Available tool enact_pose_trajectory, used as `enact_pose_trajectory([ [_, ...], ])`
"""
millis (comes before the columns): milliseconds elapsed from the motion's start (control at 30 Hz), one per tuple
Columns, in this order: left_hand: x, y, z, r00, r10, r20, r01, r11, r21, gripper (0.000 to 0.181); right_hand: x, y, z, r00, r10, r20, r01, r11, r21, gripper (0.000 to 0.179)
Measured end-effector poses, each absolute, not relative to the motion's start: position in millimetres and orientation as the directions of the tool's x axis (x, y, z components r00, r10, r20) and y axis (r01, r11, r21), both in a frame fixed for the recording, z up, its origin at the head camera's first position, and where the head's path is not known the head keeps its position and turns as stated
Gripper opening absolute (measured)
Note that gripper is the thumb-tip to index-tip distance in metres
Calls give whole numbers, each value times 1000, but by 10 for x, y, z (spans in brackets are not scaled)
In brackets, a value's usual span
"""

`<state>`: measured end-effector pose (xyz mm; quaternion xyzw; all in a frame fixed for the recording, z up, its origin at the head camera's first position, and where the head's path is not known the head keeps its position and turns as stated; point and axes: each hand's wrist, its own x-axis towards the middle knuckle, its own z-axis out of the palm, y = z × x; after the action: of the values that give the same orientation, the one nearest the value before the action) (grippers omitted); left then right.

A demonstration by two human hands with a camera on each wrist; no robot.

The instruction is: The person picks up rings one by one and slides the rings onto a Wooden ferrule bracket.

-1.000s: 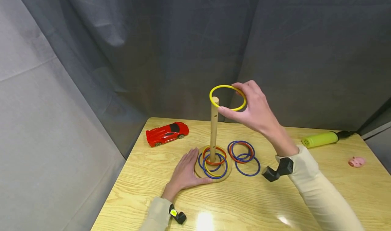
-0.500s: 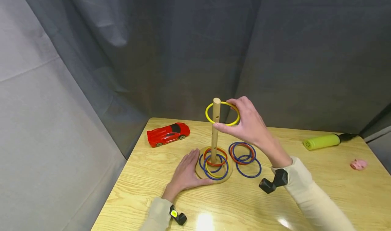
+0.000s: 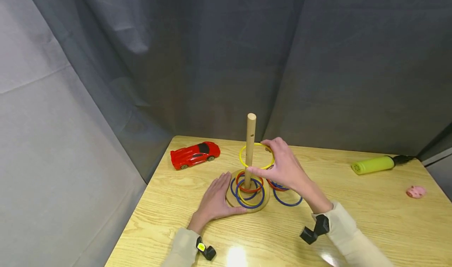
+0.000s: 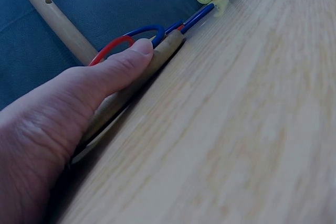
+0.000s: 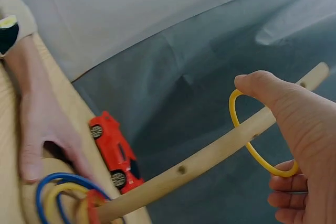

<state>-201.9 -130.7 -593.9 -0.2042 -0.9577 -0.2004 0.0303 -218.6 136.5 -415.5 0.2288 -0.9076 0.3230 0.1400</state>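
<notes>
A wooden peg (image 3: 250,137) stands upright on a round wooden base (image 3: 231,199). Around its foot lie several loose rings, among them a red ring (image 3: 237,180) and a blue ring (image 3: 263,196). My right hand (image 3: 287,169) pinches a yellow ring (image 5: 262,164) between thumb and fingers. That ring encircles the peg, about halfway up. My left hand (image 3: 216,200) rests against the base's left side with its fingers straight. In the left wrist view its thumb (image 4: 118,72) lies along the base's rim.
More blue rings (image 3: 287,205) and red ones lie right of the base, partly behind my right hand. A red toy car (image 3: 195,155) is at the back left. At the right are a lime-green pump (image 3: 374,165) and a pink toy pig (image 3: 416,191). A grey curtain (image 3: 212,63) hangs behind.
My right hand has lowered the yellow ring from above the peg's top to around its middle. The left hand has stayed at the base.
</notes>
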Motion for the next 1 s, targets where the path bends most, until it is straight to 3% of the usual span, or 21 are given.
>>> enact_pose_trajectory([
  [433,-2027,-1298,-5944,-916,379,133,401,840,366,140,-2124,1288,-4862,-912,-287,294,-408,725,-555,100],
  [1000,-2020,-1304,-5921,-921,375,105,387,847,365,140,-2161,1236,-5391,-905,-284,316,-415,751,-514,98],
])
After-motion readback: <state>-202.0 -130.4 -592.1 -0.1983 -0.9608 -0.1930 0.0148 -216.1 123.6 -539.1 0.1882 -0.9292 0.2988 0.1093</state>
